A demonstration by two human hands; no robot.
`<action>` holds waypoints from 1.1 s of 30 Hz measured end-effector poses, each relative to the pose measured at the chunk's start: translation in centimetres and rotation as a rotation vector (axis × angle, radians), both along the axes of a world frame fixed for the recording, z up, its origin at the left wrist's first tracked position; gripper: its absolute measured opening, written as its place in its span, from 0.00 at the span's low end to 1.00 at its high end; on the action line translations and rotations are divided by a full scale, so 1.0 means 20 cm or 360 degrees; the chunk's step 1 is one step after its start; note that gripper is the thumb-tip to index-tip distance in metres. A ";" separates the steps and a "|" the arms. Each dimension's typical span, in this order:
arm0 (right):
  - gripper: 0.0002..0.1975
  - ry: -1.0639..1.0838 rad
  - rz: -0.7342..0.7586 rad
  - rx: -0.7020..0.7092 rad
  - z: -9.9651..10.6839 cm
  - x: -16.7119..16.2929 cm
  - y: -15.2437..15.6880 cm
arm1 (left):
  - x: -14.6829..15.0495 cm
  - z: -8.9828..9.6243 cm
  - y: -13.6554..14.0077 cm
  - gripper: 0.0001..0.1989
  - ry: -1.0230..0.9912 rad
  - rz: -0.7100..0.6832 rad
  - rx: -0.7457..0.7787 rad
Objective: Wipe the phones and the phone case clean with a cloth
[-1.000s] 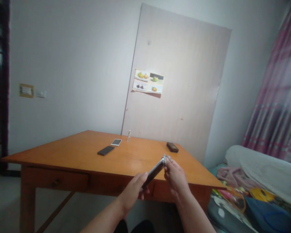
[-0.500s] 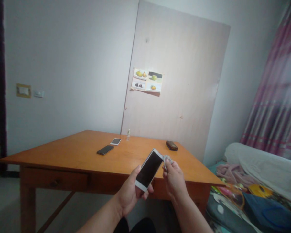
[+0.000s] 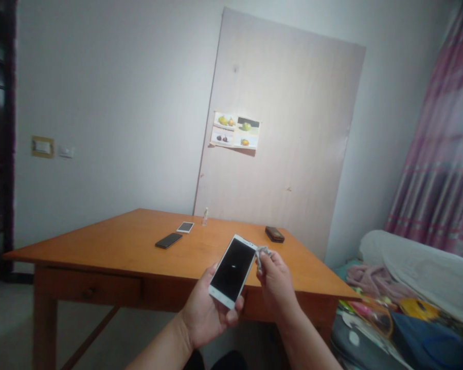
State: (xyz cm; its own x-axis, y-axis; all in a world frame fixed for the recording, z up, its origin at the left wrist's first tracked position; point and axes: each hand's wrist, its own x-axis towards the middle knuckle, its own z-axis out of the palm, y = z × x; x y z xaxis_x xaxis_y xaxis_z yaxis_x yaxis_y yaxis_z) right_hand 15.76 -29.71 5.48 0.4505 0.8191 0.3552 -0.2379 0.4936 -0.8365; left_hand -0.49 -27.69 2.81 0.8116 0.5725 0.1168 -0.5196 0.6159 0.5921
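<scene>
A white smartphone [image 3: 231, 273] with a dark screen rests tilted in my left hand [image 3: 204, 316], whose thumb and fingers close round its lower edges. A small light spot shows on the screen. Pinched in the fingertips of my right hand [image 3: 277, 280] is a small crumpled grey cloth [image 3: 261, 255], right by the phone's upper right corner; whether it touches the phone I cannot tell. Both hands are above the near edge of the orange wooden table [image 3: 100, 239].
On the table lie a black phone [image 3: 168, 240], a white device with a grey screen [image 3: 185, 227] and a dark brown wallet [image 3: 274, 234]. A small clear bottle [image 3: 205, 218] stands at the back. At right is a bed [image 3: 428, 272] heaped with bags and fabric.
The phone has shifted slightly left and turned to face me more, and the light spot now shows on its screen. My right hand with the cloth has moved slightly left.
</scene>
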 end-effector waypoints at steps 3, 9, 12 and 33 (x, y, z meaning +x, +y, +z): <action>0.14 -0.0130 0.0072 -0.0028 -0.02 -0.03 -0.05 | -0.01 0.01 -0.01 0.27 -0.0097 -0.0105 0.0034; 0.15 -0.0379 0.0116 -0.0109 -0.09 -0.11 -0.15 | -0.01 0.01 -0.01 0.33 -0.0164 -0.0241 0.0158; 0.16 -0.0281 0.0025 -0.0031 -0.02 -0.07 -0.12 | 0.00 -0.02 -0.01 0.32 -0.0192 -0.0284 0.0162; 0.20 -0.0452 0.0308 -0.0039 -0.13 -0.21 -0.19 | -0.01 -0.03 0.00 0.34 -0.0294 -0.0190 0.0015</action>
State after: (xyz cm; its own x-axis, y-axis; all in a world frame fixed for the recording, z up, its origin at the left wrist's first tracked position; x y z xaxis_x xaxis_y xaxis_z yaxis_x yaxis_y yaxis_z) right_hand 11.56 -33.51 2.86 0.1721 0.8895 0.4233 -0.0813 0.4410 -0.8938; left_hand -0.59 -27.72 2.27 0.8380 0.4716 0.2745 -0.5433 0.6745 0.4999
